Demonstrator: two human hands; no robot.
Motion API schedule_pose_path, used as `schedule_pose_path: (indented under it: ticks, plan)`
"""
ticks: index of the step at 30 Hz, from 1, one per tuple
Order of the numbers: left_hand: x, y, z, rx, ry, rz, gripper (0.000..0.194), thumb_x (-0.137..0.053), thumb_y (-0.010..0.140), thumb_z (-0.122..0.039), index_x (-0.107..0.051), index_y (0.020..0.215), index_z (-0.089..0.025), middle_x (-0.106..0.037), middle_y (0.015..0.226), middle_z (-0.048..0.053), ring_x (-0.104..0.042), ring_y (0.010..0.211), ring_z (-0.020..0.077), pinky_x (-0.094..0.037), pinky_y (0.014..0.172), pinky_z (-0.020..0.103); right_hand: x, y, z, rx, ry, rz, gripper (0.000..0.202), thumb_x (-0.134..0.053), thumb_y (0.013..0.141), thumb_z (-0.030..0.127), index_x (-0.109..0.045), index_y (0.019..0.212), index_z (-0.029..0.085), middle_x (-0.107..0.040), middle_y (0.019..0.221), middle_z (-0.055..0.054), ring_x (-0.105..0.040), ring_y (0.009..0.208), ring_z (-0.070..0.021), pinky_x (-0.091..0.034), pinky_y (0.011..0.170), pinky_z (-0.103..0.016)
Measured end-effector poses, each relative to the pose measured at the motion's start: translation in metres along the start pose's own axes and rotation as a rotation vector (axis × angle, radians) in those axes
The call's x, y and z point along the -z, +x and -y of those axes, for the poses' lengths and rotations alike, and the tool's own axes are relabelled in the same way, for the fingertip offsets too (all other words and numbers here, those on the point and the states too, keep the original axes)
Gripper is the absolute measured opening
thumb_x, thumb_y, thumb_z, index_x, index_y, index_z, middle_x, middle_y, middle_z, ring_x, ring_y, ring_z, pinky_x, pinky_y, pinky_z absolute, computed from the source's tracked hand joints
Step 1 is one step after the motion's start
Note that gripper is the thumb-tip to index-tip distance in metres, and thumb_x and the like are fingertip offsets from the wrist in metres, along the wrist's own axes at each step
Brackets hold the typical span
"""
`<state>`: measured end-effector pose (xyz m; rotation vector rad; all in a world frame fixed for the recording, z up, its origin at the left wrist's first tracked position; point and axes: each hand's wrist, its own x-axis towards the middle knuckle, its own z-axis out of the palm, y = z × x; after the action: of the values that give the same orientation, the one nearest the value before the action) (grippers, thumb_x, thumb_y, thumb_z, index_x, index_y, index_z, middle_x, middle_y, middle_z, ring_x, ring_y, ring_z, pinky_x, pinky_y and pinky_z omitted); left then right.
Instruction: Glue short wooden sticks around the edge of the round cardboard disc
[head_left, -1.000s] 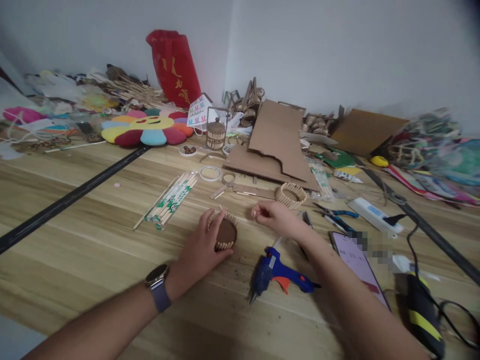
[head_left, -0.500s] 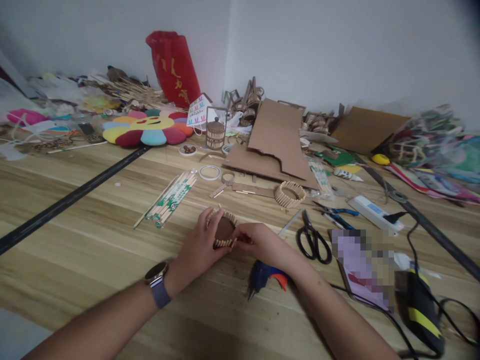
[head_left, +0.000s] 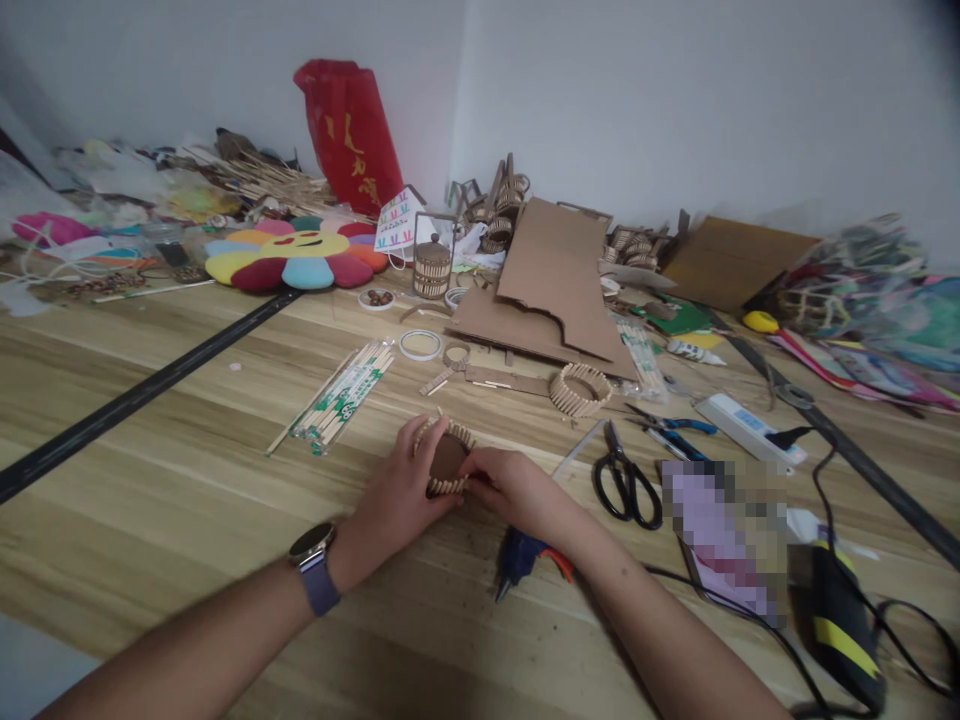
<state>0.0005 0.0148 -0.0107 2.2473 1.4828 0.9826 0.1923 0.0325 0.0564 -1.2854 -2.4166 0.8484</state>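
A small round basket (head_left: 450, 457) with a brown cardboard base and a wall of short wooden sticks is between my hands. My left hand (head_left: 401, 465) wraps round its left side, fingers over the rim and thumb along the near wall. At the right wall, the fingers of my right hand (head_left: 510, 485) are pinched together; any small stick between them is hidden. Under my right wrist lies a blue glue gun (head_left: 519, 560) with an orange trigger, nozzle toward me. Beyond the basket are a ring of sticks (head_left: 580, 390) and a small cardboard loop with a strip (head_left: 455, 357).
Right of my hands lie black scissors (head_left: 626, 485), pliers (head_left: 679, 437), a blurred-out flat item (head_left: 720, 545), a power strip (head_left: 750, 430) and a black-yellow tool (head_left: 844, 625) with its cord. Packaged sticks (head_left: 345, 398) lie left; cardboard sheets (head_left: 551, 275) stand behind.
My right hand has shifted slightly left along the basket's wall, and the small stick end that showed by its fingertips is now covered. My left hand keeps its hold.
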Motion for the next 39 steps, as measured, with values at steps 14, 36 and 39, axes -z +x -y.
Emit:
schedule_pose_path:
  ticks: [14, 36, 39]
  plan:
    - [0.0, 0.0, 0.0, -0.016, -0.018, 0.021, 0.111, -0.089, 0.068, -0.016, -0.022, 0.154, -0.03, -0.039, 0.152, 0.017, -0.04, 0.144, 0.0392, -0.042, 0.114, 0.063, -0.003, 0.0, -0.005, 0.033, -0.008, 0.006, 0.017, -0.06, 0.087, 0.004, -0.069, 0.092, 0.017, -0.074, 0.089, -0.005, -0.065, 0.081, -0.0182, -0.043, 0.072, -0.024]
    - [0.015, 0.01, 0.013, -0.039, -0.137, 0.121, 0.107, -0.086, 0.069, -0.013, -0.025, 0.155, -0.029, -0.041, 0.154, 0.015, -0.039, 0.147, 0.037, -0.038, 0.118, 0.062, 0.02, -0.013, 0.006, 0.036, -0.101, -0.098, 0.028, -0.057, 0.09, 0.011, -0.07, 0.113, 0.019, -0.074, 0.091, -0.005, -0.065, 0.078, -0.0184, -0.045, 0.071, -0.026]
    - [0.014, 0.009, 0.013, -0.032, -0.125, 0.078, 0.113, -0.09, 0.064, -0.015, -0.024, 0.155, -0.029, -0.04, 0.155, 0.016, -0.037, 0.147, 0.0386, -0.037, 0.119, 0.063, 0.041, -0.033, 0.006, 0.002, -0.142, -0.077, 0.013, -0.057, 0.093, 0.017, -0.069, 0.088, 0.021, -0.069, 0.079, -0.003, -0.062, 0.07, -0.0172, -0.042, 0.065, -0.025]
